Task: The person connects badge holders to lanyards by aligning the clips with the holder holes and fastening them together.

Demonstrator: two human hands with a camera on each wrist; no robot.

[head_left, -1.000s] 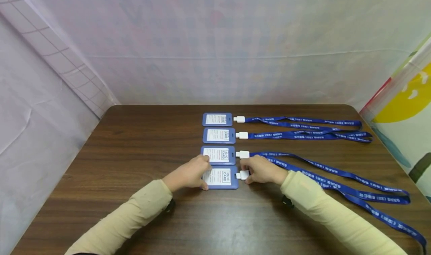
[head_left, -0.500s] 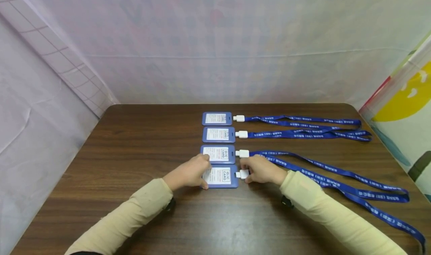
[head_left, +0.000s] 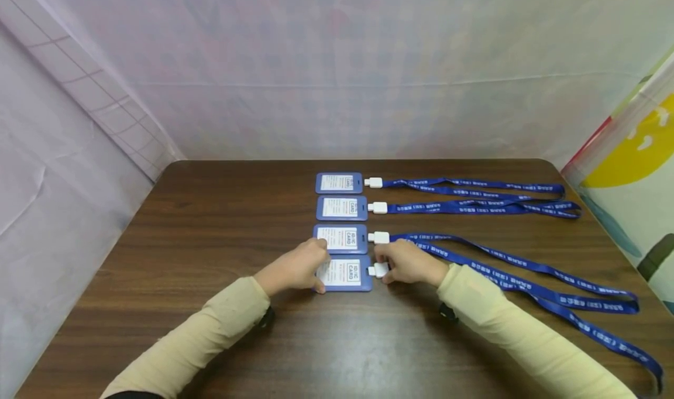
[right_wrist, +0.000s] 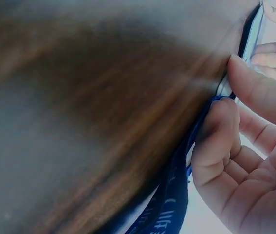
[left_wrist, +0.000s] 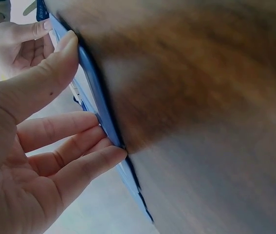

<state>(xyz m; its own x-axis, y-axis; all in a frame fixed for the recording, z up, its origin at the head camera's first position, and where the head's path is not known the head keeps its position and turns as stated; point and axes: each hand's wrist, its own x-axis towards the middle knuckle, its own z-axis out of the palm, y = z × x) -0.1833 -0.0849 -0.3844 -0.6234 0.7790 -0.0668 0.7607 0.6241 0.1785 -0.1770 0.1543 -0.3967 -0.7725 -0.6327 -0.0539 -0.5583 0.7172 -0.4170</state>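
My left hand [head_left: 296, 267] holds the left end of the nearest blue ID badge holder [head_left: 344, 274], thumb at its near edge and fingers across its far edge. In the left wrist view the thumb [left_wrist: 55, 70] and fingers span the holder's blue edge [left_wrist: 103, 105], which lies on the table. My right hand [head_left: 413, 263] pinches the white clip [head_left: 380, 270] at this holder's right end, between thumb and curled fingers. The clip's tip meets the holder's slot. From that hand the blue lanyard [right_wrist: 169, 190] trails off, its start hidden under the hand and sleeve.
Behind lie more badge holders in a column: one close by [head_left: 341, 239], then another [head_left: 342, 208] and the farthest [head_left: 339, 182]. Each has a white clip and a blue lanyard [head_left: 474, 207] stretching right. White curtains stand behind the brown table [head_left: 184, 223].
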